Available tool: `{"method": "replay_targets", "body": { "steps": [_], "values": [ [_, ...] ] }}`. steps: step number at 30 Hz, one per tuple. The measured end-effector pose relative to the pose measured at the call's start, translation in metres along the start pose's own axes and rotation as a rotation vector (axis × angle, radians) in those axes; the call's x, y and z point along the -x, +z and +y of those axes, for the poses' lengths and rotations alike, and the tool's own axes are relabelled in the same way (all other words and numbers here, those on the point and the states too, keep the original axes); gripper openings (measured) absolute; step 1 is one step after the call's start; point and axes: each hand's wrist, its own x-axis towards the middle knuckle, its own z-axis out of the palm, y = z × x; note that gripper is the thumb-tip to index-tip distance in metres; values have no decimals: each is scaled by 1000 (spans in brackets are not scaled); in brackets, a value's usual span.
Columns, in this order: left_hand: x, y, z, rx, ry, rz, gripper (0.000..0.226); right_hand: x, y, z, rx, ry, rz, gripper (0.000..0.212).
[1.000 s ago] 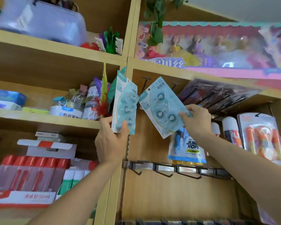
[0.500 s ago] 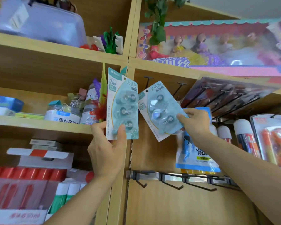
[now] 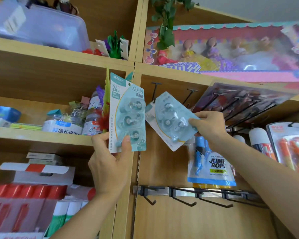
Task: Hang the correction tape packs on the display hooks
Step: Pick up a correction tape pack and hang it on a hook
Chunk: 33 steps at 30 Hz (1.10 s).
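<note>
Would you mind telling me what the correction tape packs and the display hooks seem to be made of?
Correction tape packs: likely printed card backing with clear, glossy plastic blisters, given the highlights over the dispensers. Display hooks: thin, dark rods, probably painted or coated metal wire.

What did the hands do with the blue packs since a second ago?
The right hand tipped its tilted pack further over and brought its top corner up to the leftmost upper hook; it is not clearly on yet. The left hand turned its upright pack to face front. Both hands kept their grip, and nothing was let go. The shelf goods stayed put.
</note>
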Motion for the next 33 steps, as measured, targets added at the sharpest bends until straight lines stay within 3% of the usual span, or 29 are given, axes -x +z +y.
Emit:
{"method": "replay_targets", "body": {
  "steps": [9,12,14,17,20,23,28,31,33],
  "values": [
    [0,1,-3,2,1,12,30,-11,19,9,199,-6,-65,3],
    [0,2,-3,-1,1,19,30,-2,38,18,323,-86,-57,26],
    [0,2,-3,-5,-2,21,30,8,45,25,416,-231,-67,41],
    [-1,1,-4,-15,-10,35,31,22,52,33,626,-589,-91,53],
    [-1,1,-3,-24,-7,45,31,21,65,38,840,-774,-280,72],
    [-1,1,-5,-39,-15,35,31,15,87,43,981,-730,-496,77],
    [0,2,-7,-51,-6,18,30,-1,120,52,1083,-579,-613,72],
    [0,2,-8,-58,2,14,34,-5,132,54,1047,-485,-755,58],
    [0,3,-7,-71,9,9,35,-4,136,57,833,-340,-828,52]
  ]
}}
